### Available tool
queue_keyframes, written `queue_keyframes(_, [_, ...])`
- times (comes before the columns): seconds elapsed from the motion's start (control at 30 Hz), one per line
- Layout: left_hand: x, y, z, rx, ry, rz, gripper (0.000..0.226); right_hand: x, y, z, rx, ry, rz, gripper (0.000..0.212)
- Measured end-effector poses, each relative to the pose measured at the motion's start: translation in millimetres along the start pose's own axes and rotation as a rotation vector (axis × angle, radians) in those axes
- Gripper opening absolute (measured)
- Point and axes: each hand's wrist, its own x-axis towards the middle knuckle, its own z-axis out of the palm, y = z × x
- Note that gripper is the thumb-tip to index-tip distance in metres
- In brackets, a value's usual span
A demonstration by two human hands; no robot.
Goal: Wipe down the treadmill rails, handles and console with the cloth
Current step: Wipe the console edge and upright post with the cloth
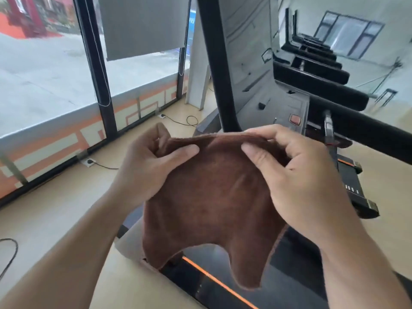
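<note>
Holding the cloth (214,204) up by its top edge: left hand (151,166) pinches the left part of the fold between thumb and curled fingers, right hand (296,175) pinches the right part likewise. Cloth hangs down from the fingers, top edge running left to right, loose corners over the near deck (223,284). Console (278,103) lies far, just beyond the knuckles; black upright (218,70) far left; right handle (365,130) far right, nearer the right hand. Likely still arranging the cloth; wiping not yet begun.

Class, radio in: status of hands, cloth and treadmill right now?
Left hand and right hand both pinch brown cloth by top edge. Cloth hangs clear of treadmill. Nothing blocking.
</note>
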Motion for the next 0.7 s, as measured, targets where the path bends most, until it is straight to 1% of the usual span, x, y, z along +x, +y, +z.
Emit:
queue_keyframes(0.07, [25,13,14,0.128,0.026,0.109,0.055,13,-3,-20,-0.133,0.099,-0.010,0.013])
queue_keyframes(0.1, [41,16,20,0.207,0.057,0.131,0.050,24,2,-28,-0.248,0.134,0.035,0.014])
queue_keyframes(0.13, [55,18,26,0.317,0.085,0.119,0.044,35,7,-32,-0.424,0.149,0.116,0.024])
queue_keyframes(0.17, [66,17,31,0.449,0.097,0.091,0.040,42,16,-34,-0.650,0.132,0.204,0.041])
queue_keyframes(0.2, [70,13,35,0.547,0.094,0.063,0.040,43,23,-30,-0.821,0.085,0.263,0.055])
queue_keyframes(0.23, [68,5,38,0.569,0.082,0.052,0.042,39,30,-19,-0.862,0.003,0.285,0.063])
queue_keyframes(0.3, [48,-14,41,0.507,0.057,0.075,0.035,20,41,19,-0.740,-0.257,0.299,0.066])
queue_keyframes(0.33, [35,-25,42,0.520,0.035,0.110,0.030,7,47,41,-0.711,-0.379,0.312,0.067])
queue_keyframes(0.37, [25,-38,44,0.555,-0.016,0.131,0.029,-4,53,60,-0.727,-0.435,0.309,0.070])
queue_keyframes(0.43, [13,-59,47,0.569,-0.115,0.081,0.031,-12,60,81,-0.779,-0.404,0.280,0.072])
queue_keyframes(0.5, [13,-68,45,0.543,-0.131,0.025,0.035,-5,63,86,-0.760,-0.394,0.260,0.069])
queue_keyframes(0.6, [29,-65,40,0.558,-0.172,-0.045,0.038,15,68,91,-0.684,-0.451,0.216,0.064])
queue_keyframes(0.7, [52,-62,38,0.567,-0.233,-0.210,0.041,47,78,100,-0.584,-0.542,0.195,0.058])
